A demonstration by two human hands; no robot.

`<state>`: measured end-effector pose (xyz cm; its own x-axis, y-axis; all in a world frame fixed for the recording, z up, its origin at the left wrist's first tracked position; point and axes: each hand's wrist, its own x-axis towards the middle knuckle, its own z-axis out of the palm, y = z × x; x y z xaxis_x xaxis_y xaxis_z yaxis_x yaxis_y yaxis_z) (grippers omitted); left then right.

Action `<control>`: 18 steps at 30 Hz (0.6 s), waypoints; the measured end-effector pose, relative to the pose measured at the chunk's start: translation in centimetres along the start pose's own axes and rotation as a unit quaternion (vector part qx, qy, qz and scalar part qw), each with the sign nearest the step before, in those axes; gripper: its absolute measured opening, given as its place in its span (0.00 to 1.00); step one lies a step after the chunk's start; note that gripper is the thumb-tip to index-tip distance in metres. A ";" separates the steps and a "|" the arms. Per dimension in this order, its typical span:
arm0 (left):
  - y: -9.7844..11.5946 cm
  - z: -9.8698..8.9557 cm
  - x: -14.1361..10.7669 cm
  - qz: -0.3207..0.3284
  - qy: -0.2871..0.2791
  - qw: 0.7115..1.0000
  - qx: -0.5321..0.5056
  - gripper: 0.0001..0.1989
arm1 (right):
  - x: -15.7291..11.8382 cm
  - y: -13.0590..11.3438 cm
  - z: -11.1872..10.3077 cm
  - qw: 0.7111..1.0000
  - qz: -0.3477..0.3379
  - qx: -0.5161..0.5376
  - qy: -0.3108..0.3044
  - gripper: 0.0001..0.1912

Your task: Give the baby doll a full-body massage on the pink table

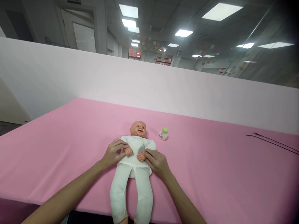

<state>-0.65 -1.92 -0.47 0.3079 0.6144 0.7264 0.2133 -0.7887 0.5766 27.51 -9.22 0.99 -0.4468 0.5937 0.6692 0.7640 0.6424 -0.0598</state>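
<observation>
Ceiling lights (219,11) shine beyond a low white wall (149,82), with a door (84,37) behind it on the left. Pink cloth (93,130) covers the surface in front of the wall. On it, near the front edge, lies 1 doll (137,144), face up, head towards the wall, in white top and trousers; its legs run past the cloth's edge and the feet are out of frame. The left hand (115,151) has thumb and fingers closed around 1 of its wrists, while the right hand (158,162) is closed on the other. Just right of the doll's head is a small bottle (163,135) with a green cap (165,130). Well apart, at far right, lie 2 thin dark cords (258,134).
</observation>
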 end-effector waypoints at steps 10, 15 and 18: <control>-0.4 0.5 -0.2 -0.080 0.002 0.996 -0.031 0.08 | 0.0 -0.2 1.5 0.965 0.170 0.161 0.118 0.08; -3.0 -1.4 0.9 -0.307 0.219 0.920 -0.106 0.21 | 0.2 2.4 1.5 0.756 0.488 0.319 0.298 0.22; -5.0 -2.7 1.0 -0.408 0.282 0.852 -0.168 0.29 | -0.3 4.3 1.1 0.642 0.576 0.374 0.341 0.23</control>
<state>-3.92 2.70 -1.67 -0.3306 0.9428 0.0424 -0.1643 -0.1017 0.9812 30.45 -6.09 -0.31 0.7172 0.6967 0.0158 -0.1458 0.1722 -0.9742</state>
